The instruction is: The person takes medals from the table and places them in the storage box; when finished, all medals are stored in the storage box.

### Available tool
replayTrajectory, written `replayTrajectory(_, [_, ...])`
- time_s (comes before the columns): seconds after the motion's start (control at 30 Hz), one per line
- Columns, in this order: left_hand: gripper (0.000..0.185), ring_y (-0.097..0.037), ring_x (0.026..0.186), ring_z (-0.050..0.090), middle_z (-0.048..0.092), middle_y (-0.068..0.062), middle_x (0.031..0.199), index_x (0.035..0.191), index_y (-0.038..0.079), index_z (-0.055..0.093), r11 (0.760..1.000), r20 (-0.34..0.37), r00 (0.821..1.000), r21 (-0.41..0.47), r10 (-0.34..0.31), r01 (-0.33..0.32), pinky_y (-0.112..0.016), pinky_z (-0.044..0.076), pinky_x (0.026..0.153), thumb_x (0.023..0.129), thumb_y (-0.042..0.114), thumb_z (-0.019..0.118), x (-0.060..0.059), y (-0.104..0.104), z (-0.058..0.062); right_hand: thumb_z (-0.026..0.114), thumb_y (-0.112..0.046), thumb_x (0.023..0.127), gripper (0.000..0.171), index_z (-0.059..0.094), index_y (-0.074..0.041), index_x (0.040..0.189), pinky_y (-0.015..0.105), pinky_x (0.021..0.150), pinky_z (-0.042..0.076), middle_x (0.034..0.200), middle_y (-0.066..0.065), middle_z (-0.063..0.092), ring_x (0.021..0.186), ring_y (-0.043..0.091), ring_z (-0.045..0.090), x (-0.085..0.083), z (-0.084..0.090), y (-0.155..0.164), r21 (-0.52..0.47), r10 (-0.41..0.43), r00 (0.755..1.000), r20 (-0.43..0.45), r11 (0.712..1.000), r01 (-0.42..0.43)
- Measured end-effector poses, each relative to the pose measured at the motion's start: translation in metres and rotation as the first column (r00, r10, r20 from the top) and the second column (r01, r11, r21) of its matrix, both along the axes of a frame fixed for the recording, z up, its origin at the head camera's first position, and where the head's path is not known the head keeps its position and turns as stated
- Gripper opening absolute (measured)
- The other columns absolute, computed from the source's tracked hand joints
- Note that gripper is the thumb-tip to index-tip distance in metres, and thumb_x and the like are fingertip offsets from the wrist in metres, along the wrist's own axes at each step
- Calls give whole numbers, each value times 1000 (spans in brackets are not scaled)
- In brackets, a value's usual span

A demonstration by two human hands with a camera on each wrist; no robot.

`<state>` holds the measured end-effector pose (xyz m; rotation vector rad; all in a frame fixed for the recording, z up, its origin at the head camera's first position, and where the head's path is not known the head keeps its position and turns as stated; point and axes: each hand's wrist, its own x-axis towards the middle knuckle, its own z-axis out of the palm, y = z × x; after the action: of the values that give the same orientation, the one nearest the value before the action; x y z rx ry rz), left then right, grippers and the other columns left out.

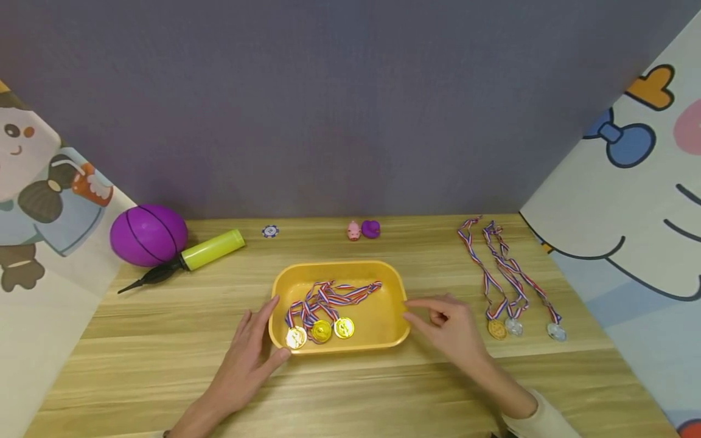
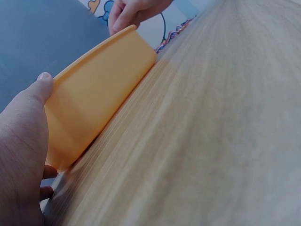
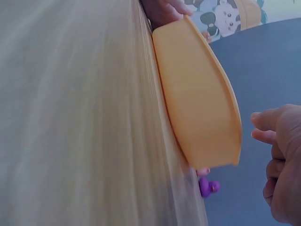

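Left hand (image 1: 249, 353) lies open against the yellow tray's (image 1: 391, 286) left wall; right hand (image 1: 451, 325), fingers relaxed, hovers just beside its right rim; tray sits mid-table (image 1: 164, 371) holding three medals (image 1: 320, 330); best steadied evenly from both sides, kept level.

Yellow tray (image 1: 390, 286), shallow, rounded corners, flat at desk (image 1: 383, 389) centre near front edge; three ribboned gold medals (image 1: 320, 330) bunched inside, front-left.
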<state>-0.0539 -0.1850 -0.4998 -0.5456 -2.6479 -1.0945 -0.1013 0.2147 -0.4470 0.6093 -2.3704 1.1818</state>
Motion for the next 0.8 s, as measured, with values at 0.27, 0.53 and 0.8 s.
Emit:
replayTrajectory(0.27, [92, -46, 157, 43, 40, -18, 176, 179, 22, 20, 1000, -6, 1000, -1, -1, 1, -35, 1, 139, 106, 37, 73, 1, 0, 1, 97, 7, 75, 33, 89, -10, 102, 21, 49, 33, 56, -7, 35, 57, -4, 28, 1, -7, 30, -16, -40, 999, 3, 999, 40])
replayTrajectory(0.53, [92, -47, 157, 43, 40, -18, 176, 179, 23, 19, 1000, 0, 1000, -1, 1, -1, -36, 0, 139, 106, 38, 73, 1, 0, -1, 97, -1, 81, 24, 89, -9, 102, 22, 42, 33, 57, -16, 33, 53, -6, 26, 3, -11, 58, 91, -135, 985, 104, 988, 126])
replayTrajectory(0.8, [92, -46, 157, 43, 40, -17, 176, 179, 23, 20, 1000, -11, 1000, 4, -6, 6, -36, 0, 139, 106, 38, 73, 0, 0, -1, 98, -4, 81, 22, 89, -10, 99, 23, 45, 32, 59, -14, 31, 54, -4, 24, 7, -11, 79, 136, -216, 970, 110, 970, 201])
